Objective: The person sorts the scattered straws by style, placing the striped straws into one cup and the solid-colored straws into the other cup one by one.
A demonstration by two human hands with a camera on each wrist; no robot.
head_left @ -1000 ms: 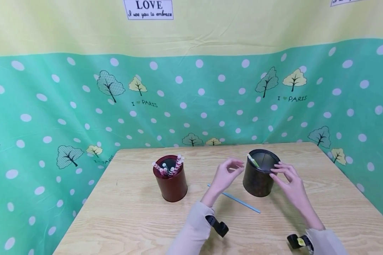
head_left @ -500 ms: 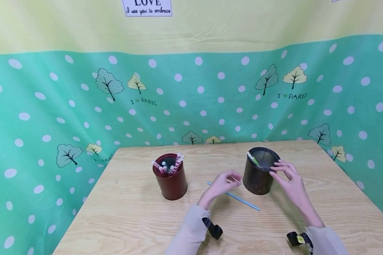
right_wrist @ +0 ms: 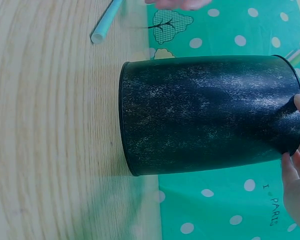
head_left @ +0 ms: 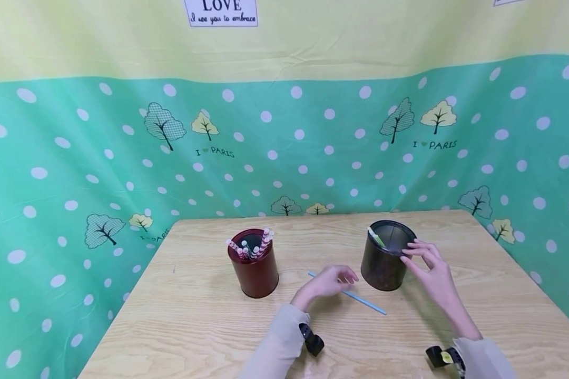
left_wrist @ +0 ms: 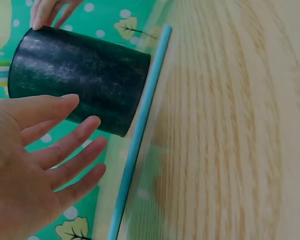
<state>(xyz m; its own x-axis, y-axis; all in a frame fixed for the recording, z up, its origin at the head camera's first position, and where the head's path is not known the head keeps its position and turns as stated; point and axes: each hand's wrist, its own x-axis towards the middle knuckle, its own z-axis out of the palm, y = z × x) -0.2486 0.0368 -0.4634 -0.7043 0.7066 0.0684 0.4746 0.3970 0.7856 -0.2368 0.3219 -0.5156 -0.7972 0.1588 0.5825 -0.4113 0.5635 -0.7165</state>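
My left hand (head_left: 330,281) is held over a blue straw (head_left: 364,302) lying on the table. Its fingers are loosely bent with nothing between them; in the left wrist view the hand (left_wrist: 45,155) is spread in front of the black canister (left_wrist: 80,75). The thumb and fingers of my right hand (head_left: 433,273) hold the near right rim of that upright black canister (head_left: 383,271). A few straws, one green and white (head_left: 376,238), lean inside it at the left. In the right wrist view, the straw's hollow end (right_wrist: 97,37) shows.
A dark red canister (head_left: 256,279) stands to the left on the wooden table (head_left: 194,316), with several red-and-white striped straws (head_left: 264,243) sticking out of it. A green and yellow printed curtain (head_left: 246,131) hangs behind the table's back edge.
My left hand has come down and back from beside the black canister's rim to over the blue straw. My right hand stays at the rim, and both canisters stay in place.
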